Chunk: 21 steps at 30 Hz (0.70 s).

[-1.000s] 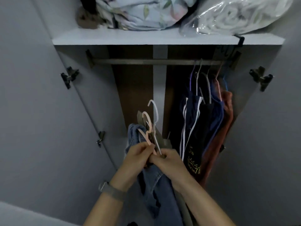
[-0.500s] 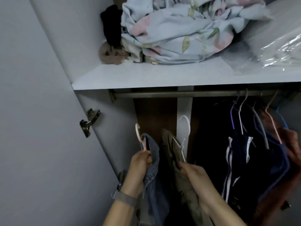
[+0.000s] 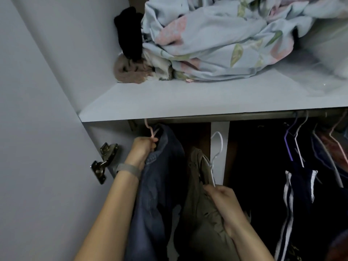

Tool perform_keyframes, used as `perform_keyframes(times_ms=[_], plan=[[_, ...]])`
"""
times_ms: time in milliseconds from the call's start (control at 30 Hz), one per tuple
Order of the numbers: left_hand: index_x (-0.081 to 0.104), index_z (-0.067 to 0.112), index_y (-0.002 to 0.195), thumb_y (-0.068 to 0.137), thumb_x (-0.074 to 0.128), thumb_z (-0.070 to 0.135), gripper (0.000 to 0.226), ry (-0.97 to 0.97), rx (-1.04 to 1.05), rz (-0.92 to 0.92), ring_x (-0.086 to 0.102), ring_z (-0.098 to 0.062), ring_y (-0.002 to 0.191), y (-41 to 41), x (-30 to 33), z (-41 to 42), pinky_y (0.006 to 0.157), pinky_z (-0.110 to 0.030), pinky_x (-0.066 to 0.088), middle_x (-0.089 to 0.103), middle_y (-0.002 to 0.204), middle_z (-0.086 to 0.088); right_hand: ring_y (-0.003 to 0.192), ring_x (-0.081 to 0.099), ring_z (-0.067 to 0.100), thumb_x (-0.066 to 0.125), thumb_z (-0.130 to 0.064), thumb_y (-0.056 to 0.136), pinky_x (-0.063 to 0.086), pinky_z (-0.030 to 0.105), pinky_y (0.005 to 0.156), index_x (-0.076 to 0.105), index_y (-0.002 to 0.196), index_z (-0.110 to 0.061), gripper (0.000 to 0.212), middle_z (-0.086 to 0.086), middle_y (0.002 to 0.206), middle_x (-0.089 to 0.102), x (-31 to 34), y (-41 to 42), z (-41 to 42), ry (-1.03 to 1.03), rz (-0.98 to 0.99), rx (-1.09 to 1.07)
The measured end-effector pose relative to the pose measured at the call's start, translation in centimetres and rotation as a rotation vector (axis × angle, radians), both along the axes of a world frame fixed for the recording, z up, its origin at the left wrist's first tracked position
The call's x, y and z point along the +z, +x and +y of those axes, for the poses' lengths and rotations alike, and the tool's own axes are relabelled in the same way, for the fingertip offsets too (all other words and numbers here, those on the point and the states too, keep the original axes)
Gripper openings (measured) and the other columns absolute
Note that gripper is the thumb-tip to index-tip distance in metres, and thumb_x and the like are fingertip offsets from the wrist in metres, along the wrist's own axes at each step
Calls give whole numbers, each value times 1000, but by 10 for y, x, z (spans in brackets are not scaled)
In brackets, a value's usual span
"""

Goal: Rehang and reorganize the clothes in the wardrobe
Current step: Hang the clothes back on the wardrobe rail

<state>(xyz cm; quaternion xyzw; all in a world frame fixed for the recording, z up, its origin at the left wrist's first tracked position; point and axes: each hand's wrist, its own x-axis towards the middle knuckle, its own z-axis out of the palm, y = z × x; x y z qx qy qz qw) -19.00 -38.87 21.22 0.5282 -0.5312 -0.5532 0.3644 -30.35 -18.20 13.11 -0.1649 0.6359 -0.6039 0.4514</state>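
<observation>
Hook [image 3: 147,127] at rail's [image 3: 244,116] left end.

A grey wardrobe door [image 3: 37,129] stands open at the left. A white shelf [image 3: 169,102] runs across above a dark inside.

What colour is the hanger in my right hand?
White hanger, held by the right hand; the head view shows it.

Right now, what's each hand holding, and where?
Left hand: pink hanger carrying jeans, gripped below its hook. Right hand: white hanger with olive garment, gripped at its lower end.
</observation>
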Motion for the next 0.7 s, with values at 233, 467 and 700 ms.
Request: perform_keyframes(times_ms=[233, 467, 700], plan=[[61, -9, 109, 90, 52, 5, 25, -146, 5, -337, 61, -33, 97, -1, -20, -63, 74, -31, 45, 63, 108, -25, 77, 71, 26, 66, -22, 88, 53, 29, 68, 74, 82, -3, 21, 15, 79, 73, 5, -4, -21, -28, 21, 91], [59, -9, 109, 94, 51, 12, 27, -191, -35, -554, 58, -35, 105, -11, -37, -81, 78, -33, 43, 61, 116, -25, 68, 64, 27, 67, -23, 87, 48, 32, 67, 72, 75, 0, 27, 21, 73, 67, -3, -11, -35, -18, 76, 92], [62, -7, 95, 94, 52, 13, 22, -101, 33, -419, 58, -31, 94, -19, -53, -95, 71, -29, 39, 62, 111, -25, 72, 65, 35, 65, -21, 87, 51, 38, 70, 70, 72, 0, 26, 30, 79, 67, -12, -20, -46, 15, 118, 73]])
